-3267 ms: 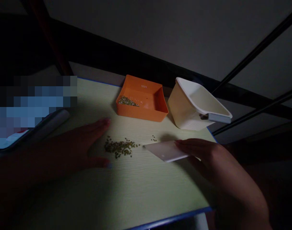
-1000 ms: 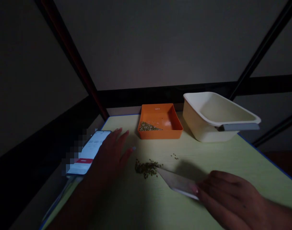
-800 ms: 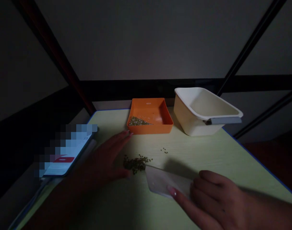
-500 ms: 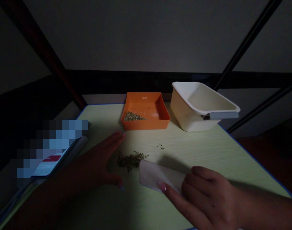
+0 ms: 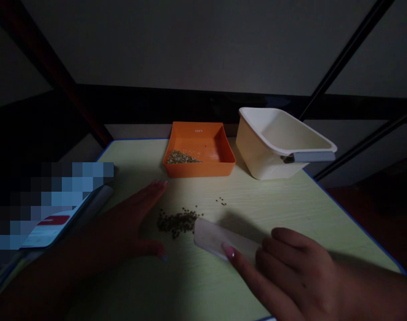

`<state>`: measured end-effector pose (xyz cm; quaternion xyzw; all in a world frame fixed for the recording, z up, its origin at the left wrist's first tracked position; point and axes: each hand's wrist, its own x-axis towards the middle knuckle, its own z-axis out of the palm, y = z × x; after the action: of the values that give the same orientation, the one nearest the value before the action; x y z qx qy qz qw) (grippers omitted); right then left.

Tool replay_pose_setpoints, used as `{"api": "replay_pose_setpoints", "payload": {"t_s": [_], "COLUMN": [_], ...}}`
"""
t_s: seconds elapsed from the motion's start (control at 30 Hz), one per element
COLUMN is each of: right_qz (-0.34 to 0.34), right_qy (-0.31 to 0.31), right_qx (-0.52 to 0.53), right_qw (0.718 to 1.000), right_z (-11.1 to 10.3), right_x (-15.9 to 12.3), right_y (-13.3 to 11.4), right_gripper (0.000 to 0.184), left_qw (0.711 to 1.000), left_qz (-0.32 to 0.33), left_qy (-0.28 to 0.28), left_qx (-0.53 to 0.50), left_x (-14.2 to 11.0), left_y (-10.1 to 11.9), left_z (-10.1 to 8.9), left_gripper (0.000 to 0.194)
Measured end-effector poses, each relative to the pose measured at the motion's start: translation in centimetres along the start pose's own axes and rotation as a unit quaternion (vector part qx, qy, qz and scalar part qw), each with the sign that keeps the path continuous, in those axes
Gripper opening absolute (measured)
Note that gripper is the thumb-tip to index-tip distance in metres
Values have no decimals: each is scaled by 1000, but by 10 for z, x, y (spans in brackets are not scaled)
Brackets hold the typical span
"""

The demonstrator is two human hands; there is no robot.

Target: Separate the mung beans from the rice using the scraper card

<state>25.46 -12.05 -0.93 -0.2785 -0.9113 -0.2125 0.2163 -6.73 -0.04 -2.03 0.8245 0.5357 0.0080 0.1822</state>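
A small heap of greenish-brown seeds (image 5: 175, 220) lies in the middle of a pale green table (image 5: 277, 200). My left hand (image 5: 123, 227) lies flat and open just left of the heap, thumb and fingers cupping round it. My right hand (image 5: 290, 272) holds a white card (image 5: 219, 238) whose far edge touches the heap's right side; the forefinger stretches along the card, the other fingers are curled. A few stray seeds (image 5: 221, 202) lie beyond the card.
An orange square tray (image 5: 219, 156) with seeds in its left corner stands at the back. A cream plastic tub (image 5: 256, 151) with a grey handle is to its right. A lit phone (image 5: 52, 223) lies at the table's left edge. The room is dark.
My left hand has come away from the phone and settled beside the heap. The card has slid left until its edge meets the seeds. The view has shifted as my head moved.
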Motion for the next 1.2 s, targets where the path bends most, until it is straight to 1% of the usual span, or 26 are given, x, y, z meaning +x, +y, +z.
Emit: {"api": "replay_pose_setpoints", "payload": {"t_s": [0.1,0.23,0.33,0.53,0.63,0.83,0.93,1.2], "right_qz": [-31,-11,-21,-25,-32,-32,-31,-11], "right_qy": [10,4,0,-12,-4,12,10,-8], "right_qx": [2,9,21,17,24,24,26,12], "right_qw": [999,1000,1000,999,999,999,999,1000], "right_z": [-1,0,1,-1,-2,-1,0,0], "right_x": [3,9,10,9,12,17,17,16], "right_y": [4,3,1,3,5,7,6,8], "right_gripper": [43,43,42,42,40,37,36,40], "left_qw": [999,998,997,997,997,997,996,991], "left_qz": [-20,-39,-48,-49,-48,-39,-45,-74], "left_qy": [-29,-49,-55,-56,-60,-72,-79,-105], "left_qx": [-11,-21,-22,-13,-8,3,9,22], "left_x": [1,2,2,3,3,2,2,2], "left_y": [1,3,4,-1,-3,-6,-5,5], "left_z": [-2,-5,-4,1,2,4,4,-3], "left_gripper": [122,126,128,125,125,118,119,123]}}
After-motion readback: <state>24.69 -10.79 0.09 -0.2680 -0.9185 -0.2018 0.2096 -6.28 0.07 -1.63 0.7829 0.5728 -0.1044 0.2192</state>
